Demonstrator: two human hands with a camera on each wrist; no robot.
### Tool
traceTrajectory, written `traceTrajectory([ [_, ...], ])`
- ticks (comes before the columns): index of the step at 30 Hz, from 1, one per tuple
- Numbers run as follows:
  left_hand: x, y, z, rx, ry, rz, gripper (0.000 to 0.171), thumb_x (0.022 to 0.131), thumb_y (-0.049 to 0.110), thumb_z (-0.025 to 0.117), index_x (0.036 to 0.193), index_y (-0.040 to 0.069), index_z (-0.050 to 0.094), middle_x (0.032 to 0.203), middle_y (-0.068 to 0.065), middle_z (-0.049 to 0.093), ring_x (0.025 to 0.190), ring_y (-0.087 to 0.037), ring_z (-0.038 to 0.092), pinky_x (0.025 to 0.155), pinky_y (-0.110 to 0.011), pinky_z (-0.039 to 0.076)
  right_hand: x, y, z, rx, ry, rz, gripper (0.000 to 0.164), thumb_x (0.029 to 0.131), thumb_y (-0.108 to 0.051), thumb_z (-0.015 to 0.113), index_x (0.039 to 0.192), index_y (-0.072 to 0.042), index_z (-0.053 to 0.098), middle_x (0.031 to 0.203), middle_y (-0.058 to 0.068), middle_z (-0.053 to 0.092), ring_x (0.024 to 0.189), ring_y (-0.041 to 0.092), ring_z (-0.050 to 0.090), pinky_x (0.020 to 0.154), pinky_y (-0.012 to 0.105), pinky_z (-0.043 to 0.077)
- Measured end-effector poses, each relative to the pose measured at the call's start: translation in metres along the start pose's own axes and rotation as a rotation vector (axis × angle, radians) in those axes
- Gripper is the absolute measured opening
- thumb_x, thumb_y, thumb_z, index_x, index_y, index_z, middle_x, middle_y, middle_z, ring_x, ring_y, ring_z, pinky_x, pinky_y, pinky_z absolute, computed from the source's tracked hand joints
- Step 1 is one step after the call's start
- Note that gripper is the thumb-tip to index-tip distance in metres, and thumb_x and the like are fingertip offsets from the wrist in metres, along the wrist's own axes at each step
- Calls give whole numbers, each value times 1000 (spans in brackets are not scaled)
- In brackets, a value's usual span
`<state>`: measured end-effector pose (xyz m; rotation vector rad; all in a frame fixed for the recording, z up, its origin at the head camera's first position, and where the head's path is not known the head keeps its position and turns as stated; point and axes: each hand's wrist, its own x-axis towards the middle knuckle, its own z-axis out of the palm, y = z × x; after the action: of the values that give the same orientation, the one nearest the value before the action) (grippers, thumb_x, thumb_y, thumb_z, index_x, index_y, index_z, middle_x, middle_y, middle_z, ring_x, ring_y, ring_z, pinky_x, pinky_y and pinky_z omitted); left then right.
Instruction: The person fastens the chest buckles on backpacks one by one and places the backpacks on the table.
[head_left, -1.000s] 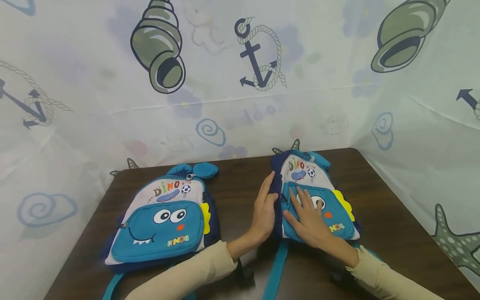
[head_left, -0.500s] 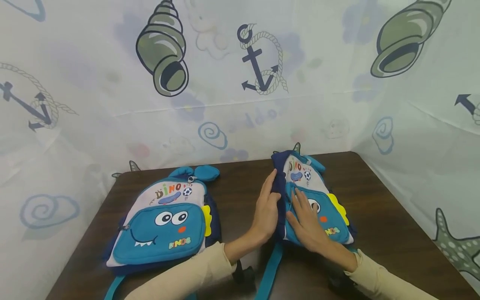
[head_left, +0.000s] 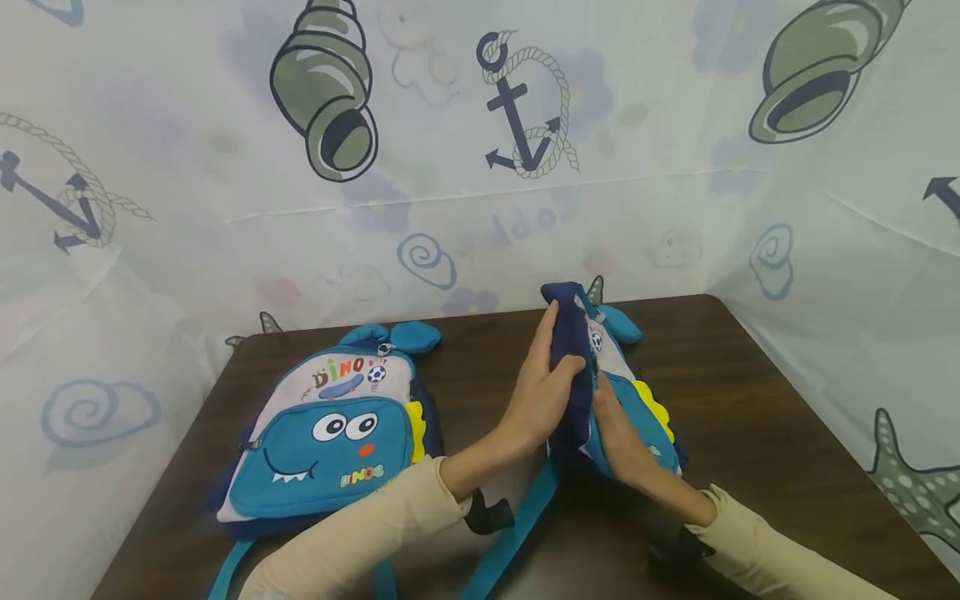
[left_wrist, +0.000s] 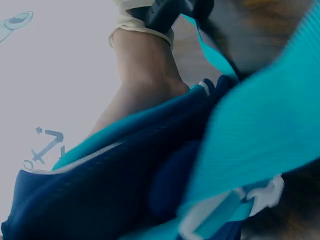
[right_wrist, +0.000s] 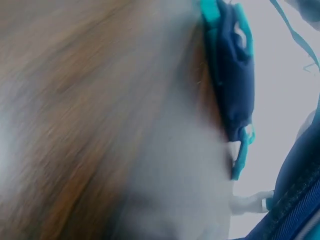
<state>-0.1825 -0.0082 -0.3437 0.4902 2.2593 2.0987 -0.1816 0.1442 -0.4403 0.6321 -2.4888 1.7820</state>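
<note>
The right-hand backpack (head_left: 572,392) stands tilted on its side edge, its navy side panel toward me and its blue dinosaur front facing right. My left hand (head_left: 536,396) presses its long fingers along the navy panel, with the thumb over the panel's edge. Against the front pocket lies my right hand (head_left: 621,437), its fingertips partly hidden by the bag. The left wrist view shows the bag's dark back, a wide teal strap (left_wrist: 255,130) crossing close by, and the right wrist (left_wrist: 145,65) beyond. In the right wrist view, part of the bag (right_wrist: 295,190) fills the lower right.
A matching backpack (head_left: 322,450) lies face up on the left of the brown table (head_left: 757,417), with a teal strap (head_left: 228,567) trailing toward me. White printed cloth (head_left: 450,100) walls the table's back and sides.
The right-hand backpack has rolled from lying front-up onto its side, its front turning to the right. Both hands have moved with it, and the right fingers have slid down along the front.
</note>
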Motion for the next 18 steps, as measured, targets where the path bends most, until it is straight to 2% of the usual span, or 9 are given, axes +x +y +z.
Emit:
traceTrajectory([
  [5, -1, 2, -2, 39, -8, 65, 71, 97, 28, 51, 159, 39, 19, 164, 15, 21, 149, -23, 32, 115, -55, 35, -3, -11, -4, 47, -15, 15, 63, 108, -44, 3, 161, -9, -4, 167, 20, 0, 151, 46, 10, 116, 72, 6],
  [10, -1, 5, -4, 86, -38, 145, 68, 97, 33, 52, 158, 40, 22, 163, 19, 21, 150, -20, 31, 115, -52, 36, -9, -20, -7, 56, -23, 105, 70, 107, -45, -2, 158, 4, 5, 161, 29, 17, 145, 49, 23, 118, 65, 15],
  [12, -1, 7, -4, 106, -54, 171, 68, 98, 34, 52, 159, 38, 21, 164, 17, 20, 151, -20, 29, 116, -51, 36, -10, -23, -8, 65, -10, 123, 75, 106, -48, -3, 157, 6, 11, 156, 30, 28, 141, 48, 31, 120, 48, 26],
  [14, 0, 10, -4, 127, -63, 188, 70, 98, 36, 52, 159, 36, 19, 166, 14, 18, 152, -20, 26, 116, -51, 35, -10, -25, -8, 84, -8, 122, 77, 105, -50, -5, 157, 5, 9, 155, 31, 29, 141, 47, 31, 117, 28, 30],
  [15, 0, 11, -4, 136, -67, 193, 70, 98, 37, 52, 160, 35, 18, 167, 12, 17, 152, -20, 25, 116, -52, 35, -10, -25, -9, 92, -10, 116, 78, 105, -51, -6, 157, 6, 7, 156, 32, 27, 142, 48, 29, 117, 27, 29],
  [17, 1, 13, -3, 157, -70, 198, 71, 98, 39, 52, 160, 33, 17, 168, 8, 16, 153, -20, 22, 117, -53, 33, -9, -26, -9, 123, -17, 114, 80, 103, -54, -7, 158, 4, 3, 158, 32, 23, 144, 46, 25, 111, 12, 27],
  [18, 1, 14, -2, 167, -72, 197, 72, 98, 40, 52, 160, 33, 16, 168, 6, 15, 154, -20, 21, 118, -54, 32, -9, -26, -9, 152, -21, 117, 81, 103, -55, -7, 158, 3, 2, 158, 31, 23, 144, 43, 28, 110, 14, 29],
])
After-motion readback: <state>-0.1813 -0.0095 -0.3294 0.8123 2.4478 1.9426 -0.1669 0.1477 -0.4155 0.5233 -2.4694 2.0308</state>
